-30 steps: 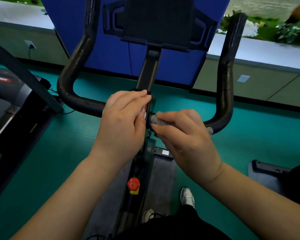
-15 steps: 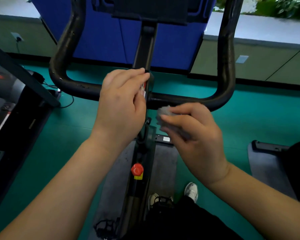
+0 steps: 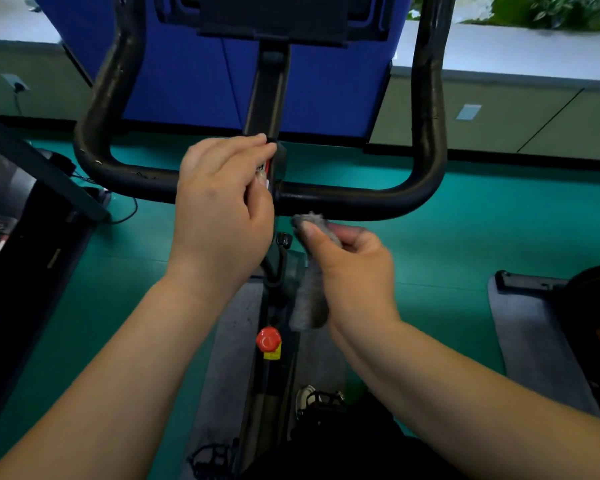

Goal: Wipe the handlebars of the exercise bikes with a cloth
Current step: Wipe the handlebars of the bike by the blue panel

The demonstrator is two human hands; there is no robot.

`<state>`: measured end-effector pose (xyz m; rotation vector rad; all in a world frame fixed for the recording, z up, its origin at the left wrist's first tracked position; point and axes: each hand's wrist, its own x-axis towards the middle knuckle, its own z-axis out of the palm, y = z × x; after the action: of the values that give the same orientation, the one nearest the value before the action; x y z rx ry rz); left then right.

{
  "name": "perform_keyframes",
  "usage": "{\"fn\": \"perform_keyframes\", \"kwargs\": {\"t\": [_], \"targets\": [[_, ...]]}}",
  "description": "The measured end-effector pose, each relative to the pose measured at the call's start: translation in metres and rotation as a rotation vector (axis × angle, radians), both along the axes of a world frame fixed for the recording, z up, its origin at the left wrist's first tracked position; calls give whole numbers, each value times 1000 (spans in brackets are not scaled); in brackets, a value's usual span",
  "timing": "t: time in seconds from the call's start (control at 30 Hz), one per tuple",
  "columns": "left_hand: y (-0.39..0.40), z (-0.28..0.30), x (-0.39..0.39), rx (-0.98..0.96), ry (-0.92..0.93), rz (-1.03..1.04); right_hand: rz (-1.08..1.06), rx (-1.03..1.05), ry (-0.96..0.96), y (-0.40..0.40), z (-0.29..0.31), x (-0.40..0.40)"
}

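Teal rubber floor (image 3: 465,244) across the whole room, with a grey mat (image 3: 232,344) under the bike frame and a second grey mat (image 3: 534,341) at right under another machine's base. Back wall: low olive-grey panelling (image 3: 482,123) topped by a pale ledge (image 3: 516,50), green plants (image 3: 551,12) above it at top right. Blue panel (image 3: 187,81) stands behind the bike. Wall socket (image 3: 14,85) with a cable at far left. Treadmill (image 3: 11,216) at left edge, dark deck and slanted rail.

Black U-shaped handlebars (image 3: 354,199) fill the middle, foam scuffed on the left bend; centre post (image 3: 267,95) rises to a dark console holder. Red knob (image 3: 268,339) with a yellow tag sits lower on the frame.

Left hand (image 3: 222,209) is curled over the centre clamp of the handlebars, fingers wrapped on top. Right hand (image 3: 347,268) pinches a grey cloth (image 3: 309,292) between thumb and fingers; the cloth is just below the right section of the bar, upper end near it, contact unclear, the rest hanging down beside the frame. A white shoe (image 3: 305,398) is visible near the pedal.
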<state>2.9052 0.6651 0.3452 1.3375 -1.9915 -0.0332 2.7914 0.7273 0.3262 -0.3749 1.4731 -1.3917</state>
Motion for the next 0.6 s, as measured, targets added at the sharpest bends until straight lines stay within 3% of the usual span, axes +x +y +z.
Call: {"fn": "perform_keyframes", "kwargs": {"t": [0.23, 0.47, 0.6], "targets": [[0, -1, 1, -10, 10, -12, -97, -10, 51, 6, 7, -19], [0, -1, 0, -9, 7, 9, 11, 36, 15, -8, 7, 15], [0, -1, 1, 3, -5, 0, -34, 4, 47, 0, 9, -8]]}}
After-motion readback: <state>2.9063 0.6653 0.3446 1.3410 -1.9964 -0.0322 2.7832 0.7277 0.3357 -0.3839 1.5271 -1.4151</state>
